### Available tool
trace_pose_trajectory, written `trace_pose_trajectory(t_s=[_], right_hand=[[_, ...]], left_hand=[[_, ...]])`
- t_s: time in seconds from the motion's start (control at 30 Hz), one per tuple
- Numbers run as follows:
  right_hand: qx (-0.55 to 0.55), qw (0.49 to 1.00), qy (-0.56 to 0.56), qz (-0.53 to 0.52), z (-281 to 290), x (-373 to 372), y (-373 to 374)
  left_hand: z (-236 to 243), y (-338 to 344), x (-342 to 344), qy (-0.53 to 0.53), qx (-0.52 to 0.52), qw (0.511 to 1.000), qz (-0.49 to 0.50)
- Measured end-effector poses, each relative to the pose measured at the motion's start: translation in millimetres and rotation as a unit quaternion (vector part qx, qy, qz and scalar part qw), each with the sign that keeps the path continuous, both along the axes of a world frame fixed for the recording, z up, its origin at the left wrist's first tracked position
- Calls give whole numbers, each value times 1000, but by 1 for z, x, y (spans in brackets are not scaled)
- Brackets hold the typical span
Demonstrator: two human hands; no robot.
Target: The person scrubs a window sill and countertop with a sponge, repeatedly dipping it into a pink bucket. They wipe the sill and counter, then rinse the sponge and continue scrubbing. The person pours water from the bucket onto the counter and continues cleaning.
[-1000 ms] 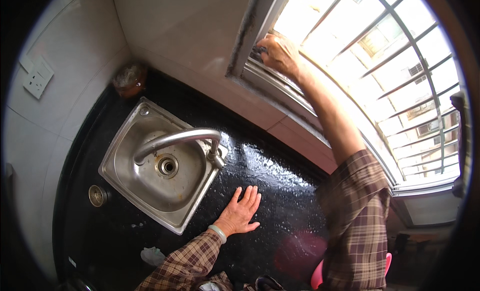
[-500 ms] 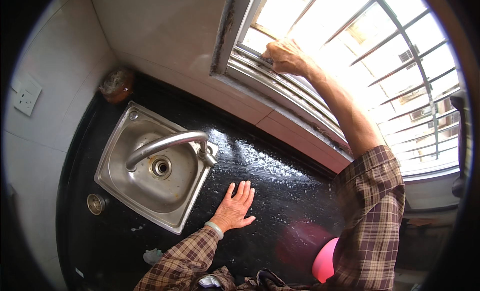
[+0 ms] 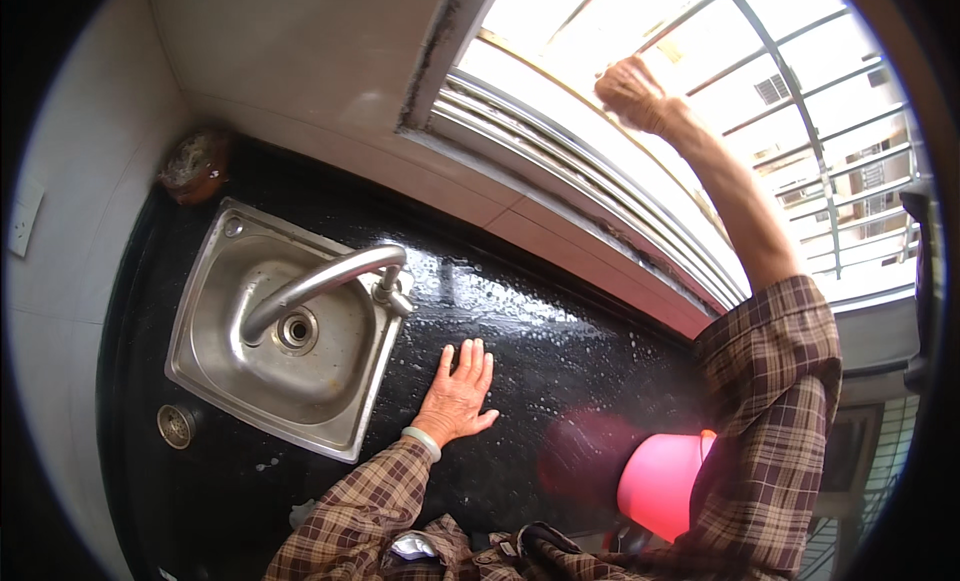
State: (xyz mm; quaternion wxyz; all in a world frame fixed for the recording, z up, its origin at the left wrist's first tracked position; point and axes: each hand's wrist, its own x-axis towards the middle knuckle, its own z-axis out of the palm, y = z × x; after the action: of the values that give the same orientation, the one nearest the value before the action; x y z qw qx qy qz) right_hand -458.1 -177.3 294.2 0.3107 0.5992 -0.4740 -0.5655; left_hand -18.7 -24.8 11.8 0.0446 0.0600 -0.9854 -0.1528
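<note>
Head view: the window track (image 3: 585, 181), a set of parallel metal rails, runs along the wall above the counter (image 3: 520, 461). The right hand (image 3: 635, 93) is raised beyond this track, in front of the window bars (image 3: 793, 84); its fingers are curled in, but blur and glare hide whether they grip anything. The left hand (image 3: 457, 393) lies on the wet black counter, fingers spread and holding nothing, a pale bracelet (image 3: 422, 441) at its wrist. To its left sits the steel sink (image 3: 330, 393), a curved faucet (image 3: 320, 282) over the basin. Round metal strainer (image 3: 175, 426) beside the sink; brownish pot (image 3: 195, 171) in the corner; pink bucket (image 3: 660, 481) partly behind the right sleeve (image 3: 775, 421).
</note>
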Motion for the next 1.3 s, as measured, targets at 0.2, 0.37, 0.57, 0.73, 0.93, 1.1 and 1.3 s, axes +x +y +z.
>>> trace_pose_trajectory(t_s=[0.2,0.37,0.57,0.73,0.93,1.1,1.3], right_hand=[[-235,946,-214,-65,1,19,8],[-351,713,-606,-22,-62,69,-18],[-348,767,-538,-30,-74,89,-18],[-319,802,-503,35,-70,85,1],[-265,828,-492,-36,-61,67,41],[-230,883,-407,-42,-54,58,58],[-182,951,-248,-11,-35,9,65]], left_hand=[[0,3,-2,-1,-4,1000,-3],[-1,6,-5,-10,-19,1000,0],[-1,8,-8,-18,-50,999,3],[-1,10,-9,-20,-50,999,4],[-3,10,-9,-22,-50,998,10],[-1,11,-9,-11,-54,998,14],[0,11,-10,-13,-54,998,9]])
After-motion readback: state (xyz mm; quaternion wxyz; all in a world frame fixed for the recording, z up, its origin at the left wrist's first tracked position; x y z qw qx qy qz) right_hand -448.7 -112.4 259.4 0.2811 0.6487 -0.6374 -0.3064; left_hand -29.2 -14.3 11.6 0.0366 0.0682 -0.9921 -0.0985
